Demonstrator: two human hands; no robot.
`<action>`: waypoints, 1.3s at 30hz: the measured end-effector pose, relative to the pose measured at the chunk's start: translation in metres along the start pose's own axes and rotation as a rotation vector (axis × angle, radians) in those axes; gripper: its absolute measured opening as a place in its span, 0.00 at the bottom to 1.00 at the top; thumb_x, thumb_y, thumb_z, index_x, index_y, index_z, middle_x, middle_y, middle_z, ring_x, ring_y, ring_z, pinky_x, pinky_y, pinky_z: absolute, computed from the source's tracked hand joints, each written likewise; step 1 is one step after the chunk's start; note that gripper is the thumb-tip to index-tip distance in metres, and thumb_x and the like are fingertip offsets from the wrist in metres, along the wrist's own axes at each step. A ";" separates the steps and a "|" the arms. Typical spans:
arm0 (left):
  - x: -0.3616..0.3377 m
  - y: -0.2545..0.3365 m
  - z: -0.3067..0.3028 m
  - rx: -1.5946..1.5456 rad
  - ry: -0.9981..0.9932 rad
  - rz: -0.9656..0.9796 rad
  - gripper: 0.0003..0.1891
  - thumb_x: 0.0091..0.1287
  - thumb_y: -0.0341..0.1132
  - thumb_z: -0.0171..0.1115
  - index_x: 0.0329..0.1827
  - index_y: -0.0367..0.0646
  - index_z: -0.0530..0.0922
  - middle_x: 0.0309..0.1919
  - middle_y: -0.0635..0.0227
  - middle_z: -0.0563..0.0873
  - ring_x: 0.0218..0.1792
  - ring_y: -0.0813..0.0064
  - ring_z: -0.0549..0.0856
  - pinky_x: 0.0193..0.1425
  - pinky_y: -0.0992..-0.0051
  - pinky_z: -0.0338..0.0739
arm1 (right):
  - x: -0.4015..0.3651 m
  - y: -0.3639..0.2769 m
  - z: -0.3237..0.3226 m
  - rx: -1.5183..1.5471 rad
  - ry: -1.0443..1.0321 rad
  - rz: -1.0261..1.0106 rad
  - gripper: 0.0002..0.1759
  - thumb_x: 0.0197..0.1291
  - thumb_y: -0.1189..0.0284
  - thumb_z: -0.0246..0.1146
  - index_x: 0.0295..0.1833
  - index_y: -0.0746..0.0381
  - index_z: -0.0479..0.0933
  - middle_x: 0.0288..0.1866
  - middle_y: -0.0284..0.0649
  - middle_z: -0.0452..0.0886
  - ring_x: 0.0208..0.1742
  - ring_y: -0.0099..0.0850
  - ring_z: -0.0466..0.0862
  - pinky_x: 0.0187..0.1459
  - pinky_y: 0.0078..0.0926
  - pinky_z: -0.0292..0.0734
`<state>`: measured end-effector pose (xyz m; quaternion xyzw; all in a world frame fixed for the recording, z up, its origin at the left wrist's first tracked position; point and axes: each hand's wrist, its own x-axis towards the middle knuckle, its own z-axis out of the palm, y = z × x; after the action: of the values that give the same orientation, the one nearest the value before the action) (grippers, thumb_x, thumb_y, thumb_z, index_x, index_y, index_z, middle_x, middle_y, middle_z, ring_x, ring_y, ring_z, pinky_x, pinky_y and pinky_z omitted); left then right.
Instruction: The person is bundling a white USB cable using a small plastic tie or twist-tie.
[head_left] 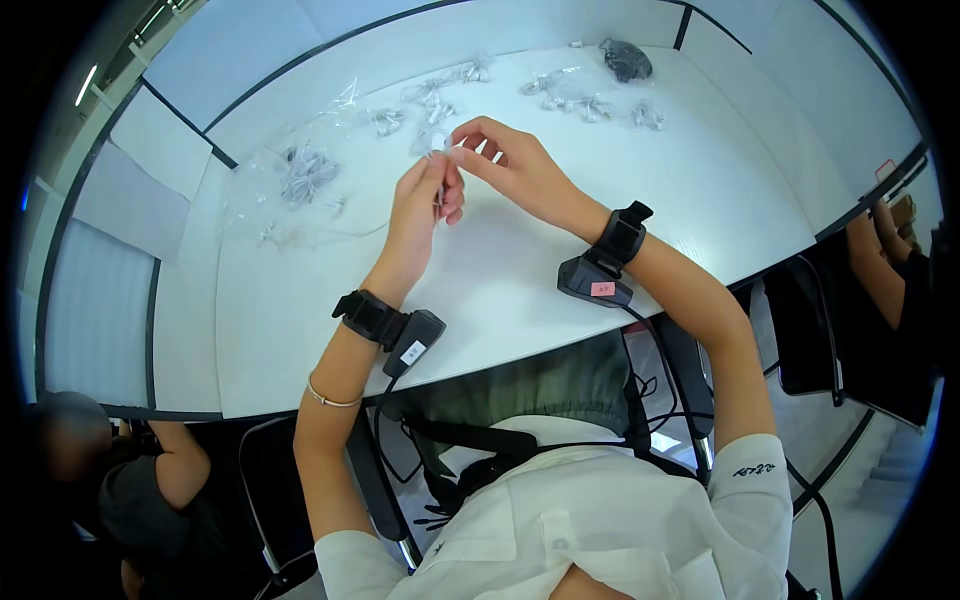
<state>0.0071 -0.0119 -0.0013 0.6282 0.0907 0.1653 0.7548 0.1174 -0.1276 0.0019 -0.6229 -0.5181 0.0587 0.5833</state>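
My left hand (428, 195) is closed, pinching a small white piece (438, 142) that sticks up above the thumb. It looks like part of a white cable, but its exact kind is too small to tell. A thin white cable (360, 234) runs along the table toward my left wrist. My right hand (510, 165) is beside it, with thumb and forefinger bent together at the right edge of the white piece. What lies between those fingertips is too small to make out. Just beyond both hands lie bundled white cables (430, 108).
Clear plastic bags hold a heap of white cables (308, 175) on the left. More coiled cables (590, 106) and a dark bundle (627, 60) lie at the back right. Low partitions (460, 38) border the white table (560, 290). Other people sit at both sides.
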 end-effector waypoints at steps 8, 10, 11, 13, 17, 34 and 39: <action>-0.004 -0.002 0.006 0.167 -0.084 -0.034 0.17 0.73 0.46 0.44 0.28 0.46 0.65 0.19 0.79 0.63 0.20 0.88 0.60 0.23 0.85 0.56 | 0.005 0.010 -0.009 0.128 -0.034 0.141 0.17 0.60 0.59 0.61 0.35 0.64 0.78 0.26 0.31 0.76 0.27 0.19 0.69 0.32 0.18 0.67; -0.002 -0.009 0.002 0.182 -0.092 -0.042 0.16 0.72 0.46 0.46 0.29 0.46 0.67 0.19 0.80 0.63 0.20 0.89 0.59 0.22 0.85 0.53 | 0.006 0.004 -0.014 0.236 -0.150 0.211 0.17 0.61 0.58 0.59 0.33 0.61 0.77 0.25 0.28 0.73 0.28 0.17 0.67 0.33 0.16 0.64; -0.001 -0.010 0.000 0.189 -0.095 -0.046 0.16 0.72 0.47 0.47 0.30 0.45 0.68 0.19 0.81 0.63 0.20 0.89 0.58 0.22 0.84 0.52 | 0.007 0.000 -0.017 0.290 -0.209 0.245 0.17 0.62 0.57 0.58 0.32 0.60 0.77 0.25 0.26 0.71 0.28 0.16 0.66 0.34 0.15 0.63; -0.002 -0.006 0.004 0.236 -0.092 -0.041 0.16 0.73 0.45 0.46 0.29 0.46 0.67 0.20 0.81 0.62 0.19 0.90 0.58 0.22 0.86 0.52 | 0.007 -0.005 -0.021 0.319 -0.277 0.287 0.19 0.62 0.56 0.56 0.27 0.59 0.74 0.23 0.26 0.68 0.28 0.17 0.64 0.34 0.16 0.62; -0.001 -0.015 0.000 0.362 -0.124 0.028 0.16 0.73 0.43 0.44 0.31 0.43 0.69 0.21 0.78 0.65 0.22 0.85 0.62 0.27 0.81 0.59 | 0.008 -0.001 -0.024 0.201 -0.343 0.368 0.25 0.62 0.50 0.54 0.21 0.58 0.68 0.22 0.27 0.65 0.28 0.18 0.61 0.34 0.19 0.60; -0.001 -0.014 0.004 0.512 -0.128 0.109 0.13 0.72 0.38 0.45 0.44 0.38 0.74 0.30 0.74 0.75 0.31 0.84 0.69 0.36 0.81 0.65 | 0.001 0.010 -0.011 0.040 -0.228 0.097 0.21 0.63 0.62 0.52 0.29 0.70 0.78 0.18 0.41 0.77 0.21 0.24 0.73 0.28 0.24 0.69; 0.002 -0.008 -0.007 0.357 -0.195 0.070 0.13 0.70 0.39 0.50 0.49 0.38 0.74 0.34 0.73 0.79 0.34 0.84 0.73 0.38 0.82 0.67 | 0.004 0.010 -0.025 -0.024 -0.222 0.092 0.22 0.64 0.62 0.53 0.23 0.69 0.72 0.15 0.30 0.66 0.20 0.19 0.62 0.24 0.21 0.59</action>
<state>0.0073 -0.0063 -0.0107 0.7678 0.0230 0.1113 0.6305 0.1419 -0.1389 0.0035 -0.6426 -0.5510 0.1481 0.5114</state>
